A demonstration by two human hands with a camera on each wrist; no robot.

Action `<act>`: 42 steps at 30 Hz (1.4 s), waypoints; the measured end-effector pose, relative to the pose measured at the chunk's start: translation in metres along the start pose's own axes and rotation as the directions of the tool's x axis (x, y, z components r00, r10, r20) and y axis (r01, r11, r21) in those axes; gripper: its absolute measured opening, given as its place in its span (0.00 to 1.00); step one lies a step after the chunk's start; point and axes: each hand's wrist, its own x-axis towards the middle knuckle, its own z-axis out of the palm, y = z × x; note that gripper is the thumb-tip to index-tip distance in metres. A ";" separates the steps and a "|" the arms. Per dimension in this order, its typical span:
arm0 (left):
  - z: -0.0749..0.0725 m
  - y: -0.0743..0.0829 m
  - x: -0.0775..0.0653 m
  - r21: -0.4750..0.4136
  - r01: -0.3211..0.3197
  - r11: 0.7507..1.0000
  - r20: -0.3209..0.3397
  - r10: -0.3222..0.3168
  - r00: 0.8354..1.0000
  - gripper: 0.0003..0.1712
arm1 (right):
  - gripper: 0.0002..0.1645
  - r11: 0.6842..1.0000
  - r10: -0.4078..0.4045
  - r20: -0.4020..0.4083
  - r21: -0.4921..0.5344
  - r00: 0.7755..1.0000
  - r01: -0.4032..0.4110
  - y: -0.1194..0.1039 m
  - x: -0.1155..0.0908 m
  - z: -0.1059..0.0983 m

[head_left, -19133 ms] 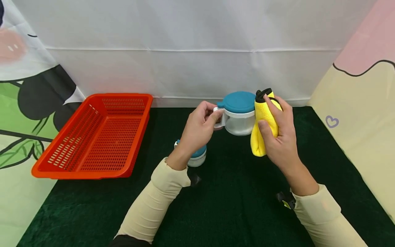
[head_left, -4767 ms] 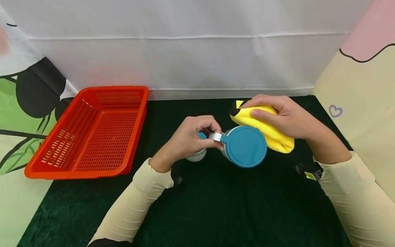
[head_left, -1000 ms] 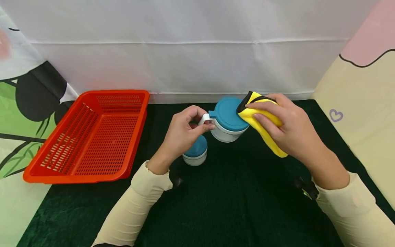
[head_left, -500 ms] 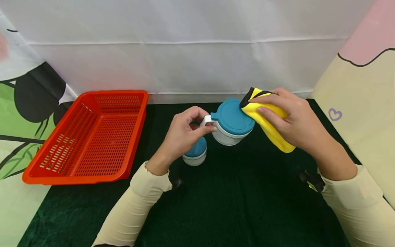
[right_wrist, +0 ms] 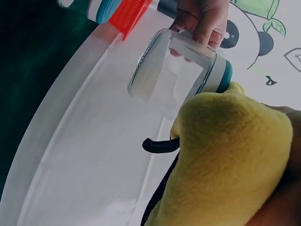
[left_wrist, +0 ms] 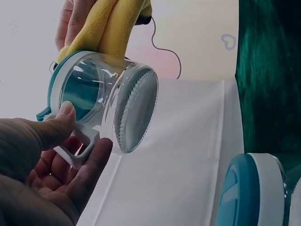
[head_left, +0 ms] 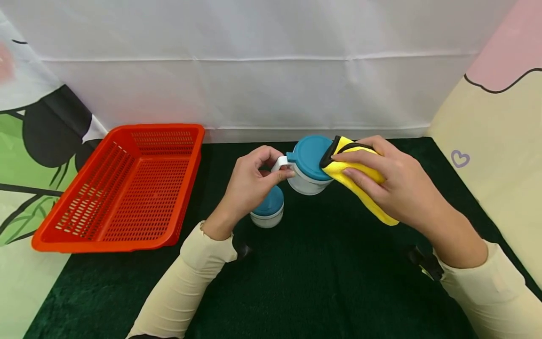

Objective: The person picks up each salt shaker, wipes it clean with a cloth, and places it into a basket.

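jar: lifted over the tabletop; probably glass, slippery, breakable
handle: likely surest hold, left grip pinching it
cloth: likely soft, light; clasped in right grip against lid

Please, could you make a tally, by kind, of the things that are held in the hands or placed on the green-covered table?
Jars with blue lids: 2 (the held jar and the standing jar)
Yellow cloth: 1
Red basket: 1
Total: 4
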 end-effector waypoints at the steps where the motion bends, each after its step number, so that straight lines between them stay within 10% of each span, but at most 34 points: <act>1: 0.000 0.000 0.000 0.000 -0.003 1.000 0.008 0.003 1.000 0.09 | 0.19 1.000 -0.001 0.004 0.002 1.000 0.001 0.002 0.000 0.000; 10: 0.004 0.002 -0.001 -0.068 -0.068 0.995 0.124 0.076 0.989 0.08 | 0.19 0.999 0.043 -0.006 0.022 0.999 -0.043 0.019 0.018 -0.007; 17: 0.004 0.001 0.000 0.000 -0.039 0.999 0.033 0.039 0.999 0.09 | 0.22 0.979 -0.131 0.013 -0.153 0.991 0.131 -0.007 0.004 -0.007; 25: 0.006 0.003 0.000 -0.039 -0.057 0.998 0.096 0.061 0.994 0.07 | 0.19 0.984 -0.056 -0.059 -0.174 0.997 0.045 0.010 0.016 -0.007; 32: 0.007 -0.002 -0.001 -0.006 -0.031 1.000 0.041 0.031 0.999 0.08 | 0.23 0.970 -0.182 -0.006 -0.167 0.983 0.178 -0.001 0.005 -0.001; 42: 0.008 -0.001 0.000 -0.022 -0.026 0.999 0.079 0.027 0.996 0.07 | 0.20 0.982 -0.063 -0.018 -0.182 0.998 0.058 0.009 0.012 -0.001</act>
